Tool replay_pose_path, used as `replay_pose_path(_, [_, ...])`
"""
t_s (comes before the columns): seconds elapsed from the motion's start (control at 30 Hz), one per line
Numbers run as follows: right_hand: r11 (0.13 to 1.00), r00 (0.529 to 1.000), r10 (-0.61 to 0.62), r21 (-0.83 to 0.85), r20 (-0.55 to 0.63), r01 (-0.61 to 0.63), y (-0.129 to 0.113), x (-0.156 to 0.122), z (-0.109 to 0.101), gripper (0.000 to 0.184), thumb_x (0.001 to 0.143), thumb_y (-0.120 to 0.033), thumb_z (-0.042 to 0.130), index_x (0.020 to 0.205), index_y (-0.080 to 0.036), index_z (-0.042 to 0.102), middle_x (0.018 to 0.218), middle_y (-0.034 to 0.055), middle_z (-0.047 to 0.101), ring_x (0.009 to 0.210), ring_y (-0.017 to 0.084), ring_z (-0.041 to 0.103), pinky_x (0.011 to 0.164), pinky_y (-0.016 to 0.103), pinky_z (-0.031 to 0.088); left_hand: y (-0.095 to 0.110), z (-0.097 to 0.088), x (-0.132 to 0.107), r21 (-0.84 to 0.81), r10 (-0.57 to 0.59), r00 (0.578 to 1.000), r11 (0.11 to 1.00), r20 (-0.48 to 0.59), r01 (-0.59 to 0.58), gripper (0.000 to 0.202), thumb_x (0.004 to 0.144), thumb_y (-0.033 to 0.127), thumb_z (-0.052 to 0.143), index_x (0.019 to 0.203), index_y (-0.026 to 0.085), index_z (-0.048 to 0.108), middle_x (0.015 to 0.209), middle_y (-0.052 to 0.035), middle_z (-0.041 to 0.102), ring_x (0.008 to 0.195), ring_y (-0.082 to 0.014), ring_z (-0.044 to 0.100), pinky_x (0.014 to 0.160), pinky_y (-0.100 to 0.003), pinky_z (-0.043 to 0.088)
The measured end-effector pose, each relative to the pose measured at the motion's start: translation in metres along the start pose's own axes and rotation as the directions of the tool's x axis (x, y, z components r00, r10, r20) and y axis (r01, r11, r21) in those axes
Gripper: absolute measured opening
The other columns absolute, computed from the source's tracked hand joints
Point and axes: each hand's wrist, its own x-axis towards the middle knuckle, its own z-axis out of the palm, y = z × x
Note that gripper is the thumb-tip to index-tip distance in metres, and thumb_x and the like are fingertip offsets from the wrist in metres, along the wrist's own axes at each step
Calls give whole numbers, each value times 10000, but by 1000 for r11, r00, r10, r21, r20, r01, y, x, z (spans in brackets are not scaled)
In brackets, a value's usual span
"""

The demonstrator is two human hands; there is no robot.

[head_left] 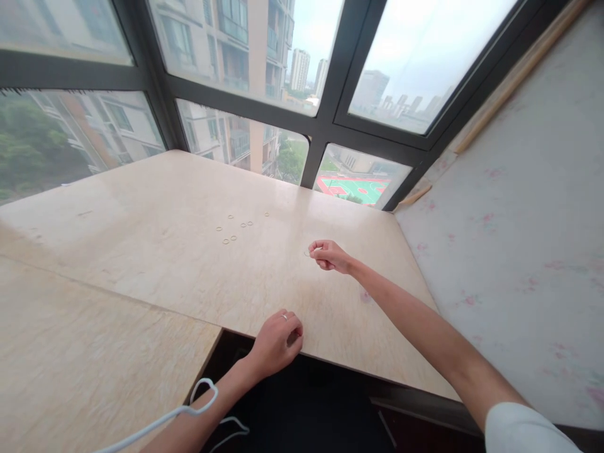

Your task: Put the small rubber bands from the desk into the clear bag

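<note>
My right hand (329,256) is over the middle of the tabletop, thumb and fingertips pinched together. From the pinch a thin small loop (306,253), like a rubber band, sticks out to the left; the fingers hide part of it. Left of that hand several similar thin loops lie flat and scattered, among them one loop (226,241) near the front of the group and a lone loop (267,214) at its right. My left hand (278,340) rests at the table's front edge, loosely curled, with a finger ring on it and nothing visible inside.
The pale marbled tabletop (155,264) has a seam at left and a cut-out front edge above a dark space. Dark window frames (325,126) border the back. A floral-papered wall (509,264) stands at right. A white cable (155,425) crosses my left forearm.
</note>
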Motion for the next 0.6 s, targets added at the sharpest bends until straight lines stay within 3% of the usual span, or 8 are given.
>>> replay_pose_path(0.33, [998,982,51,-24,-183,-56,33,-80,-62,197,695,-310,632,812,-177,546,396,-95,470,306,36,296,299,144,173,-2,4,1,39,-25,1000,999,7,24,91,806,124,502,755,199,499,744,-9,580,730,-169,520,660,-293,397])
replay_pose_path(0.6, [976,923,72,-163,-379,-143,58,-140,-103,215,704,-328,610,828,-161,555,423,-78,503,314,41,332,319,151,212,-3,7,2,77,-26,1000,997,-14,27,87,837,159,504,763,203,503,736,-1,583,702,-161,528,645,-290,406])
